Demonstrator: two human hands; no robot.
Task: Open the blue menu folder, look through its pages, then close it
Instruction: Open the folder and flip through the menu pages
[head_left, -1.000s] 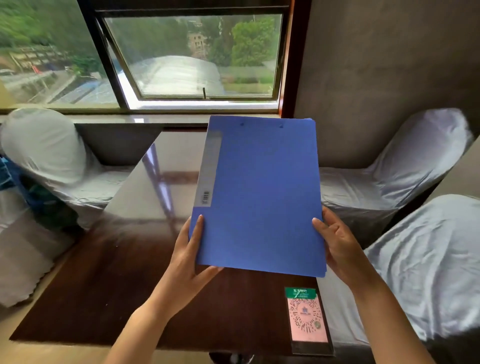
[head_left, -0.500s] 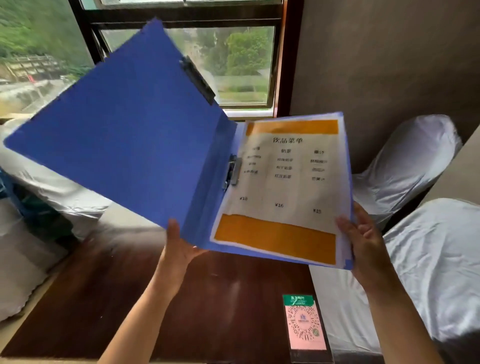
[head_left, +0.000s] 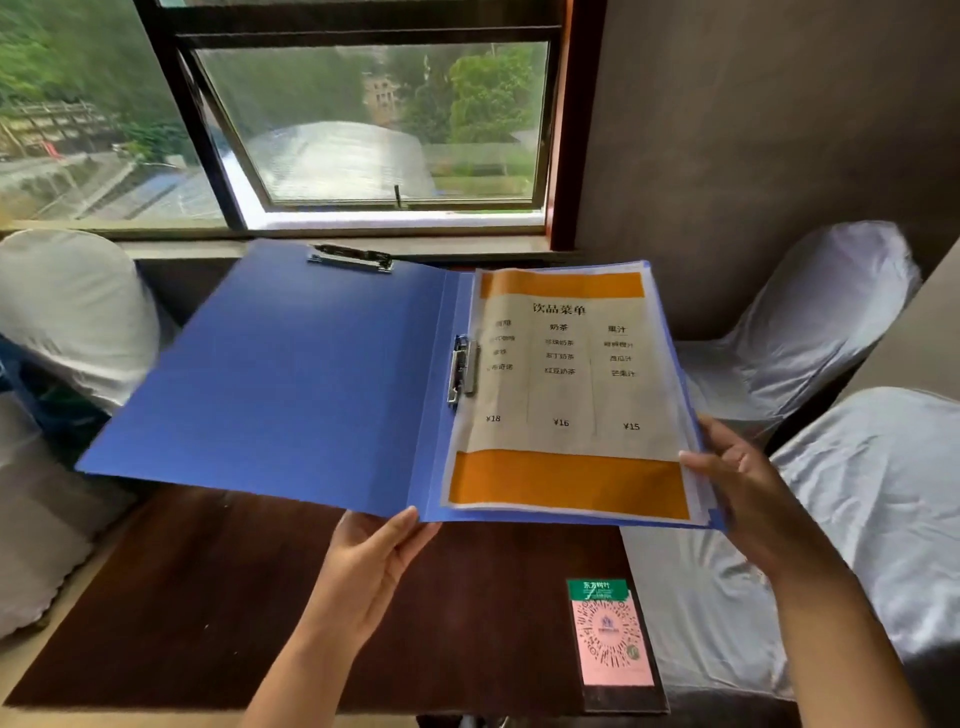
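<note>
The blue menu folder (head_left: 291, 384) is held open and nearly flat above the dark table. Its front cover lies spread to the left. On the right half sits the first menu page (head_left: 563, 395), cream with orange bands and printed prices, held by a metal side clip (head_left: 462, 371). My left hand (head_left: 374, 564) supports the folder from below near the spine, fingers under its front edge. My right hand (head_left: 748, 488) grips the lower right corner of the page stack, thumb on top.
A dark wooden table (head_left: 249, 597) lies below the folder. A pink QR code card (head_left: 610, 636) sits near its right front edge. White-covered chairs stand at left (head_left: 67, 312) and right (head_left: 810, 322). A window (head_left: 374, 130) is ahead.
The folder was shut one second ago. Its front cover swung up and over to the left and now lies almost flat, showing the first menu page.
</note>
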